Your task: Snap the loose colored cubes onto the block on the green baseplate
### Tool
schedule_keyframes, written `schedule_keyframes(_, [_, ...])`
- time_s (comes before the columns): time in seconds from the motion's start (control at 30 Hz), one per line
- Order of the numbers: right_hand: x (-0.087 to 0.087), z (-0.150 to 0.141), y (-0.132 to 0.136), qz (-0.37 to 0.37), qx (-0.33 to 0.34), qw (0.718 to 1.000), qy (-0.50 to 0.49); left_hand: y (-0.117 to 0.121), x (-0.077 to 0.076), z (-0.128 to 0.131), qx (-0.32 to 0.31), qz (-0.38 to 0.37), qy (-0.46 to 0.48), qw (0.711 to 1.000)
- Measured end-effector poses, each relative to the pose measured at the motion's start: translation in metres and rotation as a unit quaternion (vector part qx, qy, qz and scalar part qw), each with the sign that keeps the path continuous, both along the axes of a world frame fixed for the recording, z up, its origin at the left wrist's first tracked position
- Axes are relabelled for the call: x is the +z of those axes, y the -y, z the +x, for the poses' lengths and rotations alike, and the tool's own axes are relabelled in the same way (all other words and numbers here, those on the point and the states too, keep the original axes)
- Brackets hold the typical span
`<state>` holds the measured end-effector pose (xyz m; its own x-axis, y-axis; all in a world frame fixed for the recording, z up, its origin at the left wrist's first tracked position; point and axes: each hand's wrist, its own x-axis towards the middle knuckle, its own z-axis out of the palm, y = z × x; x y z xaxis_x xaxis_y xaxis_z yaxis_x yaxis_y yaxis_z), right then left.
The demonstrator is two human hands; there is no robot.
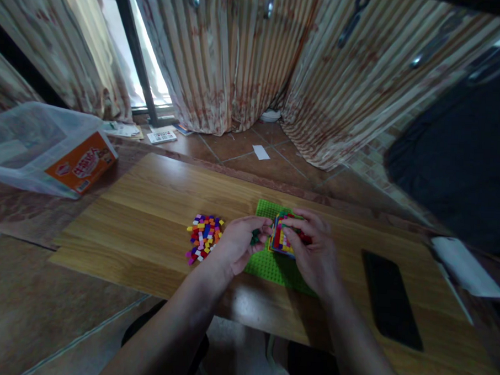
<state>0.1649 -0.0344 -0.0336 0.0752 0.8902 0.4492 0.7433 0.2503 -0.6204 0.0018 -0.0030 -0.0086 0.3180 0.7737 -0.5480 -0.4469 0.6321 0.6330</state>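
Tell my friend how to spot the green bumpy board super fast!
Find the long wooden table. Near its middle, between the pile of loose bricks on the left and the flat black rectangle on the right, lies the green board. It's bright green with rows of little bumps, unlike the many-coloured pile and the plain black rectangle.

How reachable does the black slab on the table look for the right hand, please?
Probably yes: only wooden tabletop shows between the right hand and the black slab, though that hand is at the brick build.
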Motion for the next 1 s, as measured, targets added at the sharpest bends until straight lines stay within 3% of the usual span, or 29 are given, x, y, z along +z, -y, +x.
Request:
schedule_keyframes(0.17, [-0.0085,-0.0002,-0.0003,-0.013,-0.002,1.000,0.010,0.0067,-0.0031,0.0068,-0.044,0.034,-0.054,0.997])
schedule_keyframes(0.67, [-0.0101,0.0028,0.0015,-0.033,-0.019,0.999,-0.018,0.0084,-0.0047,0.0092,-0.047,0.069,-0.054,0.995])
schedule_keyframes(1.0, [-0.0076,-0.0006,0.0021,0.047,-0.012,0.995,0.092,0.0078,-0.0031,0.0090,-0.044,0.058,-0.039,0.997])
